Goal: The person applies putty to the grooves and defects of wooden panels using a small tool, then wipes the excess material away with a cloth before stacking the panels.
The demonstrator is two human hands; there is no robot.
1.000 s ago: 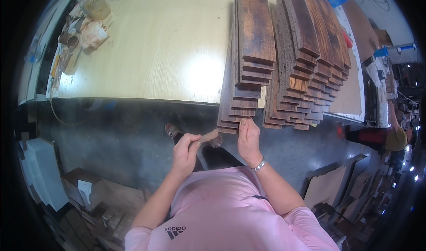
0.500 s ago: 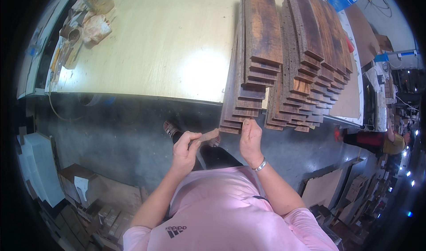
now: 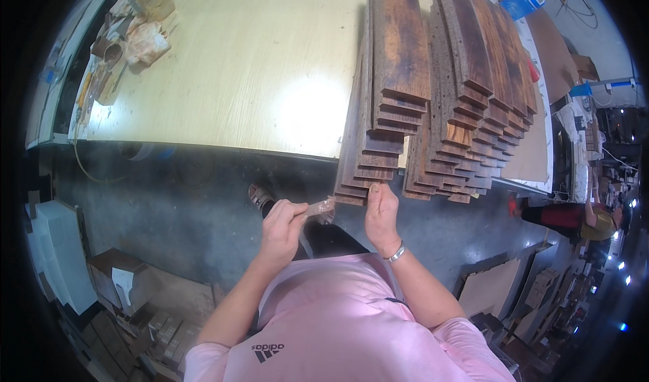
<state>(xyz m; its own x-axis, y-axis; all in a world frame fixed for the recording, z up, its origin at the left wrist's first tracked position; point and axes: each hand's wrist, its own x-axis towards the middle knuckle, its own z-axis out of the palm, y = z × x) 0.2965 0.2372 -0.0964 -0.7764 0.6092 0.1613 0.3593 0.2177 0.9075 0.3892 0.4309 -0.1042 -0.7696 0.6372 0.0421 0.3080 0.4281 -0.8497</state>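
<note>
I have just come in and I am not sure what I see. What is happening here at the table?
A person in a pink shirt stands at a light wooden table. The left hand holds a small pale tool against the end of a stack of dark planks. The right hand touches the lowest plank ends. A second stack lies beside the first.

Tabletop (image 3: 223, 78) left of the stacked wood planks (image 3: 433, 91) is wide open, clutter (image 3: 132, 34) only at far-left corner (jars, rags). Planks overhang the table edge, blocking approach from front-right w/ both hands (image 3: 284, 223) just below.
</note>
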